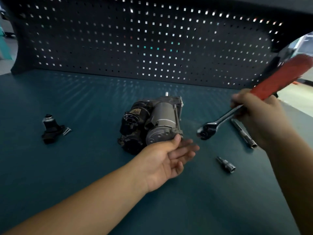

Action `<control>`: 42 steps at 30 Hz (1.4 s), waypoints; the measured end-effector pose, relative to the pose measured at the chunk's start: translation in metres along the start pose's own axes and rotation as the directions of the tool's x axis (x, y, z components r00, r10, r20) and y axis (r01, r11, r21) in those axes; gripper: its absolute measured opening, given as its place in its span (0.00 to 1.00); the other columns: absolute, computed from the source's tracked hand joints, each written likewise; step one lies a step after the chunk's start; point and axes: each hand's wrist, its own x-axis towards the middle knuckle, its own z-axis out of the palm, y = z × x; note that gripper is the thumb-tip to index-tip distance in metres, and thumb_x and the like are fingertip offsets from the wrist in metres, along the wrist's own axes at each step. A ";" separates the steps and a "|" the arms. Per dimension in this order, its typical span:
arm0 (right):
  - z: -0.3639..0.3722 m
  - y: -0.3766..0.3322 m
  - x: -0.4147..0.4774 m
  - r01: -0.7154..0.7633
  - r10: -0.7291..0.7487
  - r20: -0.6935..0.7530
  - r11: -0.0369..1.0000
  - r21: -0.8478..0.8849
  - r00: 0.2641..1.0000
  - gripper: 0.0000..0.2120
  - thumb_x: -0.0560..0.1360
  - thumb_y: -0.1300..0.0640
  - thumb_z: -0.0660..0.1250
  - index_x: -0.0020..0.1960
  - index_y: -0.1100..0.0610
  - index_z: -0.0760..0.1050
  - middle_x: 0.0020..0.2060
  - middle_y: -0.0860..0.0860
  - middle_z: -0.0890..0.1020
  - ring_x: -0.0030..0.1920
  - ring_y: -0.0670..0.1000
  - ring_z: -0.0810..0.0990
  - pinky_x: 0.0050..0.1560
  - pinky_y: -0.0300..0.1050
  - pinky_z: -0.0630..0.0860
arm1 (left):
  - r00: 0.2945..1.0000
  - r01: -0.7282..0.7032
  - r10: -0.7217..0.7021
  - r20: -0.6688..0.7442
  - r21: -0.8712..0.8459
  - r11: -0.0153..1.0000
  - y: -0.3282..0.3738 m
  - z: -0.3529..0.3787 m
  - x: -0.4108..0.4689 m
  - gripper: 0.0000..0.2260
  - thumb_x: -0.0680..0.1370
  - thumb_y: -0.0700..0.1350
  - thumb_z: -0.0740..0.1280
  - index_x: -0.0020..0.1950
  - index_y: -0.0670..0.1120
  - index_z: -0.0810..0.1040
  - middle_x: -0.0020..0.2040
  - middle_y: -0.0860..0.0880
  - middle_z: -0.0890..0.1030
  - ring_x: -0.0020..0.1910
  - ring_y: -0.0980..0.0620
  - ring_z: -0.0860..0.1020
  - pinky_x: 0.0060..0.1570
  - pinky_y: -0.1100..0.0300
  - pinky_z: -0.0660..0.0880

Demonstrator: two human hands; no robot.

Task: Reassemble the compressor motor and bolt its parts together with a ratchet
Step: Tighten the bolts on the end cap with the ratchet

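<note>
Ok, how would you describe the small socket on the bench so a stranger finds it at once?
Start at the grey compressor motor in the middle of the green bench. Right of it, nearer the person, lies the small socket. Unlike the long extension bar behind it, it is short and stubby.

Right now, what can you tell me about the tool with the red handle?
The ratchet is a shiny metal bar with a dark round head at its lower end and a long, blurred red grip. The right hand holds it where bar meets grip, tilted, above the table, touching nothing else.
</note>
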 end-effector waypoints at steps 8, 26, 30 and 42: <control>0.017 -0.039 -0.017 -0.266 0.149 0.261 0.826 0.497 0.954 0.22 0.77 0.35 0.52 0.42 0.53 0.68 0.26 0.46 0.61 0.22 0.43 0.58 0.19 0.32 0.55 | 0.998 -0.026 0.023 -0.065 -0.041 0.999 0.000 0.002 -0.003 0.08 0.69 0.47 0.69 0.42 0.43 0.81 0.44 0.46 0.85 0.36 0.55 0.83 0.27 0.68 0.72; 0.053 -0.040 -0.026 -0.153 -0.027 0.280 0.787 0.598 0.960 0.31 0.77 0.32 0.39 0.34 0.54 0.65 0.18 0.45 0.59 0.17 0.42 0.55 0.18 0.29 0.54 | 0.999 0.009 -0.012 -0.034 -0.101 0.995 0.004 -0.001 -0.001 0.11 0.77 0.43 0.63 0.39 0.43 0.83 0.38 0.47 0.84 0.32 0.53 0.82 0.39 0.60 0.72; 0.051 -0.041 -0.033 -0.129 -0.039 0.264 0.799 0.588 0.964 0.31 0.77 0.32 0.39 0.34 0.54 0.66 0.18 0.45 0.59 0.17 0.42 0.54 0.18 0.29 0.55 | 0.999 0.007 -0.010 -0.031 -0.071 0.997 0.004 -0.001 -0.001 0.10 0.78 0.43 0.62 0.46 0.42 0.82 0.40 0.47 0.85 0.33 0.53 0.82 0.39 0.61 0.73; 0.063 -0.039 -0.055 0.022 -0.127 0.137 0.807 0.591 0.982 0.30 0.79 0.36 0.38 0.34 0.54 0.65 0.19 0.46 0.59 0.18 0.44 0.54 0.21 0.29 0.56 | 0.999 -0.001 -0.001 -0.033 -0.036 0.999 0.003 0.000 0.001 0.15 0.77 0.44 0.62 0.36 0.44 0.86 0.38 0.49 0.83 0.35 0.53 0.79 0.37 0.61 0.74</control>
